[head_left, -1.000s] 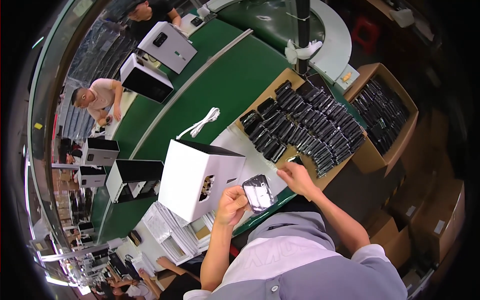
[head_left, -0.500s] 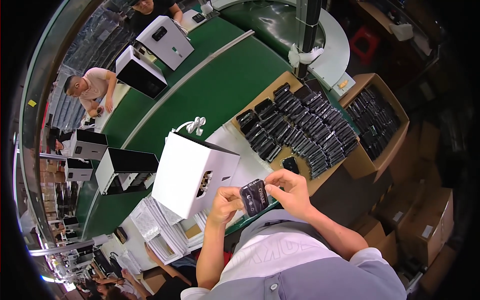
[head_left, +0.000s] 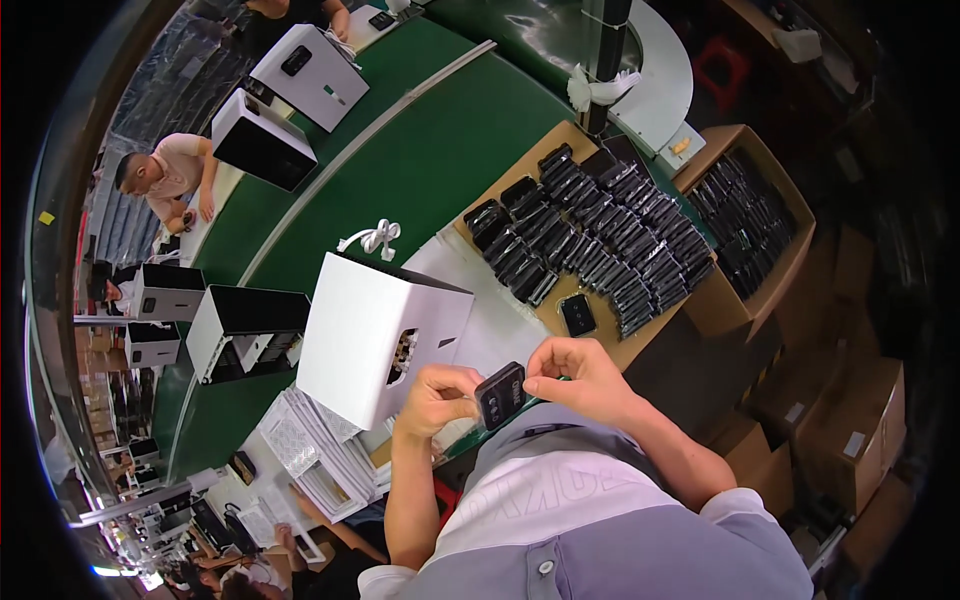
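Left hand (head_left: 438, 400) pinches the black panel (head_left: 500, 397); right hand (head_left: 578, 380) (grip unclear) at its right.

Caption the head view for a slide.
Left hand holds a small black panel, right hand beside it, near a white cabinet.

Left hand (head_left: 437, 400): finger ends partly hidden behind the black device (head_left: 502, 397); the device's rear face also out of sight. Right hand (head_left: 578, 378): fingertips at the device's right edge; contact or slight gap, cannot tell. Small marks on the device's face: blurred. Cut-out (head_left: 402, 355) in the near white housing (head_left: 345, 340): parts inside too small to identify; underside hidden. Black packets (head_left: 600, 230) overlap, count not obtainable. Open carton (head_left: 780, 275): floor hidden under its contents. Top edge cuts off most of 1 co-worker's (head_left: 270, 35) head. Lower-left workers (head_left: 288, 545): small, blurred, overlapping. Grey shirt (head_left: 640, 530): runs past bottom edge. Red stool (head_left: 722, 72): dim, outline partly lost.
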